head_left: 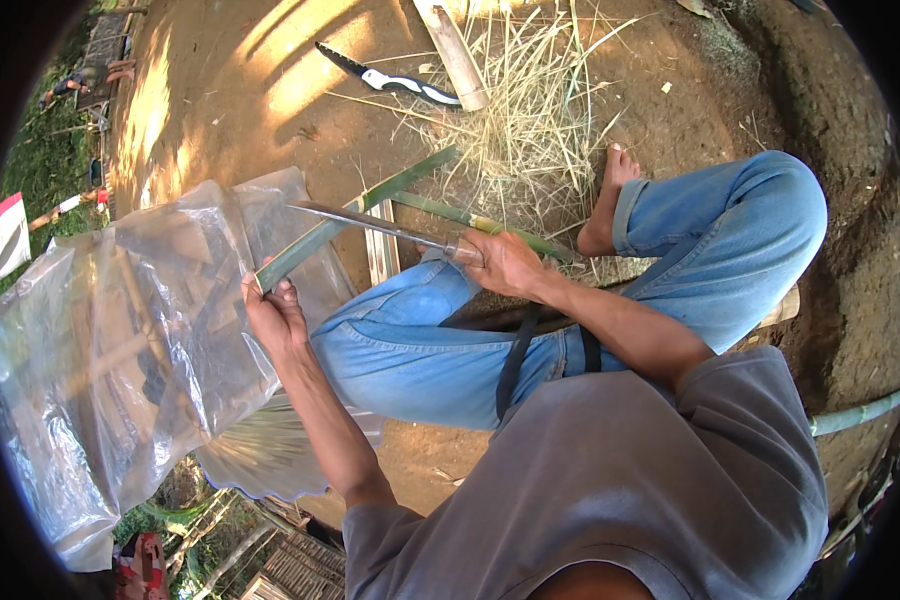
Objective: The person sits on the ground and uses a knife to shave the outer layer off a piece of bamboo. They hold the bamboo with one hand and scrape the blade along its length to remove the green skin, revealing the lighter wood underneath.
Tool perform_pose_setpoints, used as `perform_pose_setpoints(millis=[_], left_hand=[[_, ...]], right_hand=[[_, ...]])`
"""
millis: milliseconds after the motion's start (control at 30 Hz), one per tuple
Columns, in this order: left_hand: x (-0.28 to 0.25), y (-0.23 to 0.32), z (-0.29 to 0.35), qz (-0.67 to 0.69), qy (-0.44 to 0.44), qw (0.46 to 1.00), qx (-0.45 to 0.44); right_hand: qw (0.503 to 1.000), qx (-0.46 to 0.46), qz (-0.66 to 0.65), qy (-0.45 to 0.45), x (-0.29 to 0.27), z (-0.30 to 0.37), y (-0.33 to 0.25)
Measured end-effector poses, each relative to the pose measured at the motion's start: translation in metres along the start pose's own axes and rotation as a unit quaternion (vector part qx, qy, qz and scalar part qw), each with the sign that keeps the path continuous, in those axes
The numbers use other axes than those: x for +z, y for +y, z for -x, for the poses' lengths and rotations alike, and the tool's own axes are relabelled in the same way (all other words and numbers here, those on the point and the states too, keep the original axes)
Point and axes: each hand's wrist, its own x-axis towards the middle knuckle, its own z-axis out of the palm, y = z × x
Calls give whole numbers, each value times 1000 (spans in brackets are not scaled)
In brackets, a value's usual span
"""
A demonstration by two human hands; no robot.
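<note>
My left hand [276, 315] is closed around the near end of a flat green bamboo strip [305, 246], which slants up and away to the right. In my right hand [510, 268] is the handle of a knife [375, 226], its long narrow blade pointing left. The blade crosses the strip a little beyond my left hand; whether its edge bites in, I cannot tell. A second, thinner green bamboo strip [432, 207] runs behind the knife toward my bare foot [606, 205]. Below the crossing, a pale split piece [380, 250] lies beside my bent knee.
Clear plastic sheeting [170, 330] covers things on the left. A heap of pale shavings [515, 150] lies ahead on the dirt, with a bamboo length [453, 60] and an open folding saw [410, 86]. A green bamboo pole [863, 411] rests at the right.
</note>
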Motion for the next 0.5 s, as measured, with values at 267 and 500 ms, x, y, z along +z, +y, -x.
perform_pose_setpoints(millis=[267,500], left_hand=[[-12,1,-14,-5,-11,1000,-14],[-18,-2,-18,-9,1,1000,-18]], right_hand=[[997,58,43,6,-1,-8,27],[993,112,25,14,0,-19,63]])
